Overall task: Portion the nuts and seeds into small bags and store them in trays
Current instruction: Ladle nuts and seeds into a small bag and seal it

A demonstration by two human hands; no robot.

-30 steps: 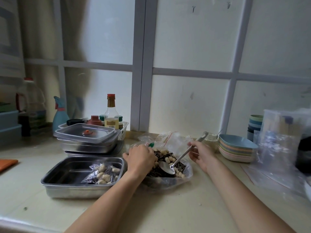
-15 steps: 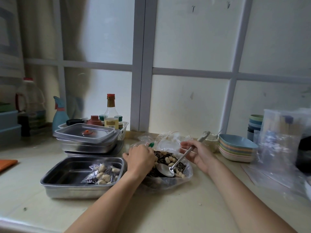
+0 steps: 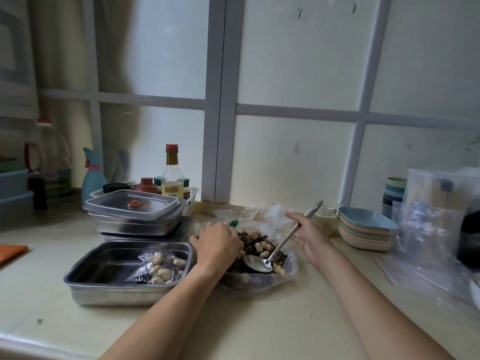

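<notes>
On the pale countertop (image 3: 233, 328), a shallow stainless steel tray (image 3: 117, 294) holds one small clear bag of peanuts and seeds (image 3: 158, 267). Just right of it lies a large crumpled clear plastic bag (image 3: 259, 280) spread open around a pile of peanuts and dark striped seeds (image 3: 257, 245). The left hand (image 3: 217, 242) curls over the bag's left edge, its fingertips hidden, so I cannot tell what they grasp. The right hand (image 3: 309, 237) pinches the handle of a long metal spoon (image 3: 258, 264), whose bowl rests on the pile. Behind stand lidded stacked steel trays (image 3: 135, 211) and stacked pastel bowls (image 3: 363, 229).
</notes>
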